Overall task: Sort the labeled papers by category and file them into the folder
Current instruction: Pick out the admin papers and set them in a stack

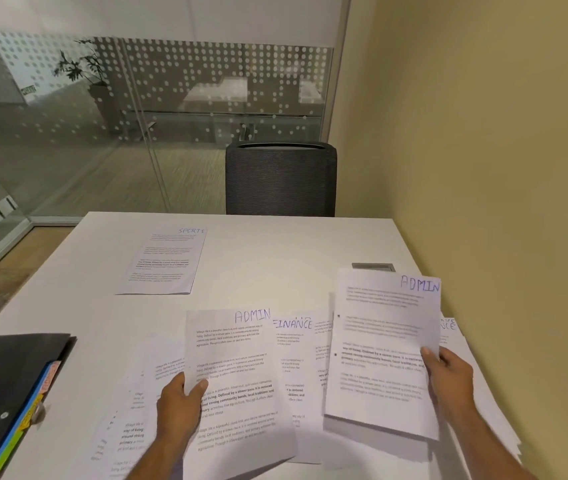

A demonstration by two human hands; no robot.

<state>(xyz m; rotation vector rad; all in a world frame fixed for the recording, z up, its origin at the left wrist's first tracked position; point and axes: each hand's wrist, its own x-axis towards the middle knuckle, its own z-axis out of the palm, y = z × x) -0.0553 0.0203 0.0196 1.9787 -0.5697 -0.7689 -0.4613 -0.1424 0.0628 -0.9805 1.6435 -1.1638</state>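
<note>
Head view, from my remote seat, left to right: a dark folder (9,382) lies open at the near left edge of the white table (275,244), coloured dividers showing along its side. Farther back, a lone sheet marked SPORTS (164,261) rests flat, well apart from everything else. Nearer, the left hand (180,407) pinches one ADMIN sheet (234,375) by its left edge, thumb on top, fingers curled beneath, over a spread of unsorted papers (137,410). A FINANCE sheet (293,337) peeks out between the two raised pages. The right hand (448,375) grips a second ADMIN sheet (382,348) at its right edge — held up off the pile, just beside the yellow wall (500,168).

I judge the sorting step is in hand, nothing yet filed. Next, I would bring the two ADMIN pages together — edges squared — and start a clear ADMIN pile apart from SPORTS.
</note>
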